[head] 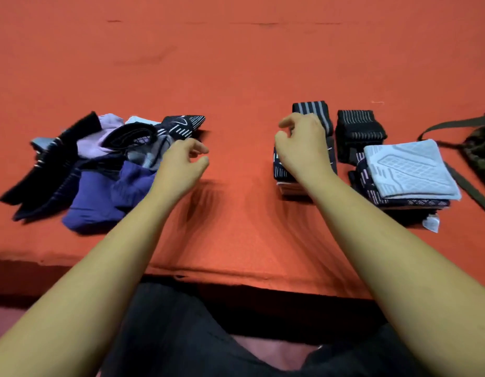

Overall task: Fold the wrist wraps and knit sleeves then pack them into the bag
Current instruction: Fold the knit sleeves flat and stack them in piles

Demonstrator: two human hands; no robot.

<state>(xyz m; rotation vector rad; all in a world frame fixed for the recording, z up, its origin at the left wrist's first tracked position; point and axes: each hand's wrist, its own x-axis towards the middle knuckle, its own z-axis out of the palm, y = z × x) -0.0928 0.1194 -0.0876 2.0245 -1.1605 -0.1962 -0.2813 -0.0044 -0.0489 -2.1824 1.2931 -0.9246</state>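
A loose heap of unfolded sleeves and wraps (100,170) in black, lilac and purple lies at the left on the orange cloth. My left hand (181,161) hovers at the heap's right edge, fingers loosely curled, holding nothing. My right hand (301,145) hangs over a folded dark stack (279,172), fingers relaxed and empty. Behind it stands a folded striped wrap (314,110), and a second folded black wrap (358,129) is to its right. A pale blue folded sleeve (410,170) tops another stack at the right. The camouflage bag (478,153) lies at the right edge.
The orange cloth (236,77) covers the whole work surface, and its front edge runs just before my lap. The bag's dark strap (464,186) trails across the cloth beside the right stack. A white label (431,223) sticks out under that stack.
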